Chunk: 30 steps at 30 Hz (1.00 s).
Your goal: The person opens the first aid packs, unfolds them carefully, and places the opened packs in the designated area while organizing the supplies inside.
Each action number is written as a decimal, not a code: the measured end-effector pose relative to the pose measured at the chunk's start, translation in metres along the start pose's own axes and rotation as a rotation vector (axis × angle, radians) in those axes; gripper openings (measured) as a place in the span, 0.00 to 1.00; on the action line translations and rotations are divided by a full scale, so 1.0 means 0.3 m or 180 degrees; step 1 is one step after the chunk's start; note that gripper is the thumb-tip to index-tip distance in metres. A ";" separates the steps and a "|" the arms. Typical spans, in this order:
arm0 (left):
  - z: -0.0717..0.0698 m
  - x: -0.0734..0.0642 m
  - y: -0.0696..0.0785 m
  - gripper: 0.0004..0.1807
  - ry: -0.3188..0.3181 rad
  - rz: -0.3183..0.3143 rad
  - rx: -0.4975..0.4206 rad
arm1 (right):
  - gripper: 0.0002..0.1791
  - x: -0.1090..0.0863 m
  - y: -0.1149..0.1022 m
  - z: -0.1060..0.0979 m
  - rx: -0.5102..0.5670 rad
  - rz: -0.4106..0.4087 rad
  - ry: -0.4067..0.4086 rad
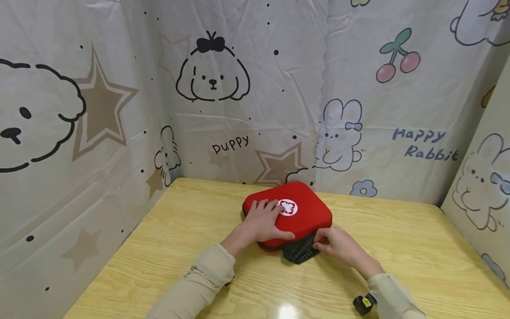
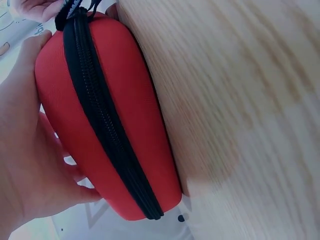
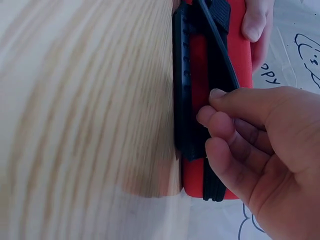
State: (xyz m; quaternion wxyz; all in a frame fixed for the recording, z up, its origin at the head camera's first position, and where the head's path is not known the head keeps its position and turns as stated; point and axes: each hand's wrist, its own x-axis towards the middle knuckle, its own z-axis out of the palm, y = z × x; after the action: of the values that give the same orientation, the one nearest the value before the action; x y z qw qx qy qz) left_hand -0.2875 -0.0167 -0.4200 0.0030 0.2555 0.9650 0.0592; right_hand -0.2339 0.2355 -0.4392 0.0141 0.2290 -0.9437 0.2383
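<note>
A red zippered first-aid case with a white round emblem lies on the wooden table. My left hand rests on its lid, fingers spread and thumb along the near edge. In the left wrist view, a black zipper runs along the case's side. From the case's near side a ridged black handle sticks out, low over the table. My right hand is at its right end, with thumb and forefinger pinching a black strip of it. The right wrist view shows the other fingers curled, fingertips beside the handle.
Behind and beside the table hang printed cloth walls; the case sits near the back one. A black device with a yellow label is by the right sleeve. Tan sleeves cover both forearms.
</note>
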 end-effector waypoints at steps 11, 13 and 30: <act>0.004 0.005 0.018 0.49 0.0032 -0.0096 -0.0004 | 0.05 -0.010 -0.018 -0.008 0.0033 -0.0098 0.0012; 0.003 0.005 0.018 0.49 0.0030 -0.0110 0.0013 | 0.05 -0.009 -0.020 -0.007 0.0033 -0.0079 0.0021; 0.013 0.011 0.025 0.48 0.0102 -0.0156 0.0010 | 0.05 -0.015 -0.049 0.021 0.0119 0.0215 0.0276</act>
State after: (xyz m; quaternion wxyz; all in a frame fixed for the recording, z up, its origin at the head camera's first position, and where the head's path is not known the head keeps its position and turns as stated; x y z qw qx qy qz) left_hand -0.2866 -0.0081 -0.4231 -0.0114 0.2309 0.9710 0.0616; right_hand -0.2229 0.2230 -0.4389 0.0427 0.1867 -0.9448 0.2659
